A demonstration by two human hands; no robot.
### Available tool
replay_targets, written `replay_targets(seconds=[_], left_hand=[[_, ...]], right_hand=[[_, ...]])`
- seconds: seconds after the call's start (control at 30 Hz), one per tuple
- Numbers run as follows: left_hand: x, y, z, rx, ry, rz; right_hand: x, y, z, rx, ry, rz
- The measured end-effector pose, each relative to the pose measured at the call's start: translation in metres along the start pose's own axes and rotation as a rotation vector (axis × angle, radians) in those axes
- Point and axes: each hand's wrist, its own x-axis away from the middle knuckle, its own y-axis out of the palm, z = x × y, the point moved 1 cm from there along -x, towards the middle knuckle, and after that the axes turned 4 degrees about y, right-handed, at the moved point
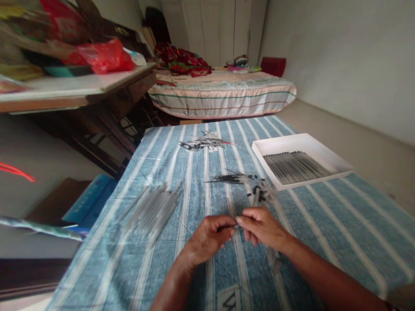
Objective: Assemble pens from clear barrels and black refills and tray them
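My left hand (212, 237) and my right hand (262, 226) meet low over the cloth, thumbs and fingers pinched together at the tips. Something small and pale shows between them, mostly hidden by the fingers, too small to name. Just beyond my right hand lies a loose pile of small black and clear pieces (261, 193). Behind that is a bunch of thin dark rods (233, 178) that look like pen refills. Left of my left hand, a row of translucent grey tubes (154, 209), like pen barrels, lies slanted on the cloth.
A white open box (311, 149) at the right holds a row of dark pen-like sticks (290, 166). Farther back is a heap of mixed thin sticks (205, 142). Blue striped cloth (191, 194) covers the table. A side table (119, 82) with red bags stands left; a bed (223, 95) is behind.
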Motion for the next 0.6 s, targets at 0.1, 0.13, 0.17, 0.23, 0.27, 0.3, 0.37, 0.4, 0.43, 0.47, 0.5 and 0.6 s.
replay_targets(seconds=[0.1,0.13,0.17,0.23,0.27,0.3,0.37,0.4,0.43,0.47,0.5,0.6], left_hand=[[-0.001,0.001,0.0,-0.011,0.047,0.018],[-0.002,0.002,0.0,-0.017,0.058,0.026],[-0.002,0.002,0.0,-0.022,0.065,0.032],[-0.002,0.004,0.001,-0.043,0.069,0.04],[-0.002,0.004,0.001,-0.063,0.073,0.043],[-0.002,0.005,0.001,-0.089,0.08,0.05],[-0.002,0.006,0.002,-0.148,0.102,0.068],[-0.002,0.007,0.002,-0.172,0.111,0.077],[-0.003,0.007,0.002,-0.189,0.117,0.082],[-0.003,0.007,0.001,-0.2,0.118,0.088],[-0.003,0.007,0.0,-0.207,0.115,0.094],[-0.004,0.005,-0.002,-0.18,0.076,0.142]], right_hand=[[-0.002,0.003,0.006,-0.055,0.05,0.029],[-0.002,0.003,0.007,-0.065,0.06,0.034],[-0.002,0.003,0.007,-0.069,0.066,0.037],[0.0,0.001,0.006,-0.059,0.068,0.037],[0.001,0.0,0.004,-0.051,0.071,0.036],[0.002,-0.001,0.003,-0.046,0.08,0.035],[0.003,-0.002,0.001,-0.053,0.111,0.034],[0.003,-0.002,0.001,-0.063,0.125,0.034],[0.003,-0.001,0.001,-0.071,0.136,0.032],[0.003,-0.001,0.002,-0.076,0.143,0.028],[0.002,-0.002,0.003,-0.075,0.143,0.026],[-0.002,-0.013,0.005,-0.007,0.074,0.08]])
